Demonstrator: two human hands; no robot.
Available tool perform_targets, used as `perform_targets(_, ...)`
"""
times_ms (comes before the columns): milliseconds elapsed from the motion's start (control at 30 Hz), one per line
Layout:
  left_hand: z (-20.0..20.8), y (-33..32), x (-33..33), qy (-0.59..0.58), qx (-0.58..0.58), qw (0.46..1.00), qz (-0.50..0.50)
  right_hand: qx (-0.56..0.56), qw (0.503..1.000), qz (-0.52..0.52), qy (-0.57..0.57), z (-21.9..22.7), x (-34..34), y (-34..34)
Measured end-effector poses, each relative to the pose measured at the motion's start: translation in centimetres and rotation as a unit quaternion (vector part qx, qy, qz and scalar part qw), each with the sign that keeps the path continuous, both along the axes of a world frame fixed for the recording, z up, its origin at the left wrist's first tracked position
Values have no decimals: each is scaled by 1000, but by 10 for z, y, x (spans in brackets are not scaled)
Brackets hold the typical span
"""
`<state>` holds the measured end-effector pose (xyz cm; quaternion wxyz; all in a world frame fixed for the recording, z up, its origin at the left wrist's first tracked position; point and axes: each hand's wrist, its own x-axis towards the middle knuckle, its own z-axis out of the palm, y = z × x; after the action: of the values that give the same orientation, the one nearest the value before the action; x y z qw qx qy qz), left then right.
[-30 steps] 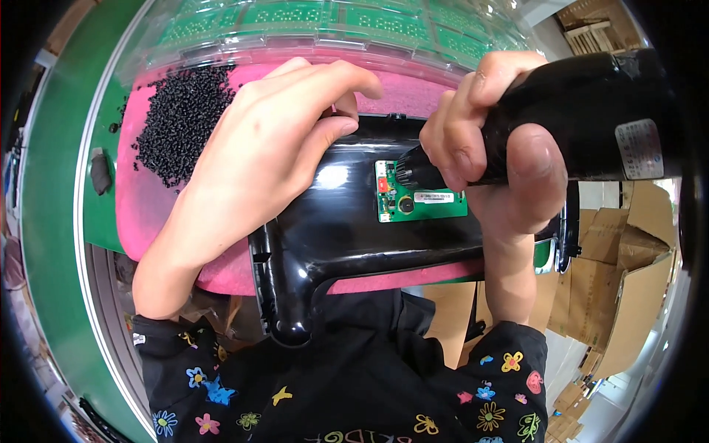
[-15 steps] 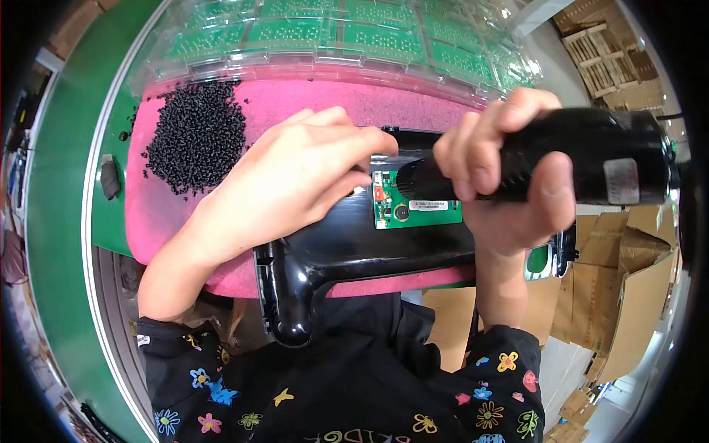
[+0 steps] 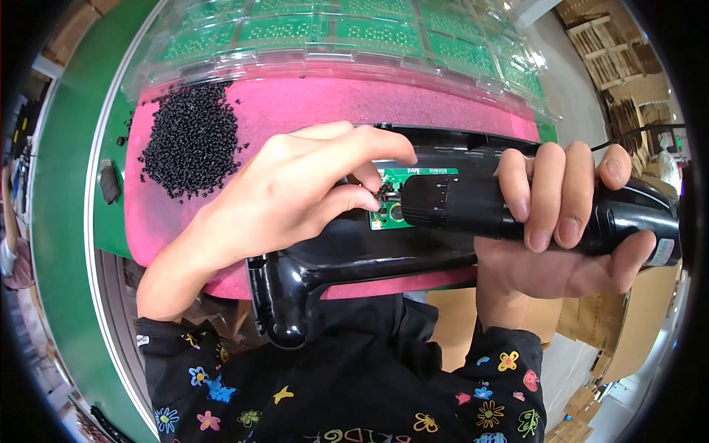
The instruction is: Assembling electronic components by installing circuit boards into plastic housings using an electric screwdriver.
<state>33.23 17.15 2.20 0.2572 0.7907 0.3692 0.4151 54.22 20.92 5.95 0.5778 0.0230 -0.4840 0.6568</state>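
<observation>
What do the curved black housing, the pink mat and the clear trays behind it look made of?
Black housing: probably moulded plastic, glossy, going by its bright highlights and smooth curves. Pink mat: perhaps cloth or felt, matte, with no sharp glare. Clear trays: likely thin plastic, shiny, as their edges glint and green circuit boards show through.

An assembly workshop; electric screwdriver [image 3: 473, 201]; trayed green circuit boards [image 3: 377, 33]; heaped small black parts [image 3: 190, 140]; cardboard boxes [image 3: 642, 310]

A circuit board [image 3: 397, 176] lay on the housing [image 3: 384, 255]
The mat [image 3: 332, 96] held a pile of parts [image 3: 190, 140] left of both; trays [image 3: 347, 57] lay behind.
</observation>
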Motion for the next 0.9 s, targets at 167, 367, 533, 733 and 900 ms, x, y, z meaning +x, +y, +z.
perform_targets(167, -1, 2, 2, -22, -53, 998, -17, 11, 1000, 6, -9, 0, 5, -3)
perform_targets(367, 4, -2, 5, 7, -12, 1000, 12, 29, 999, 5, -15, 0, 6, -2)
perform_targets(533, -3, 1, 6, -9, -6, 1000, 6, 33, 999, 0, -19, 0, 6, -1)
perform_targets(733, -2, -3, 9, -9, -19, 1000, 19, 34, 999, -12, -29, 5, 11, -3)
perform_targets(900, -5, -8, 6, -94, -54, 994, 16, 47, 998, -2, -29, 5, 9, -1)
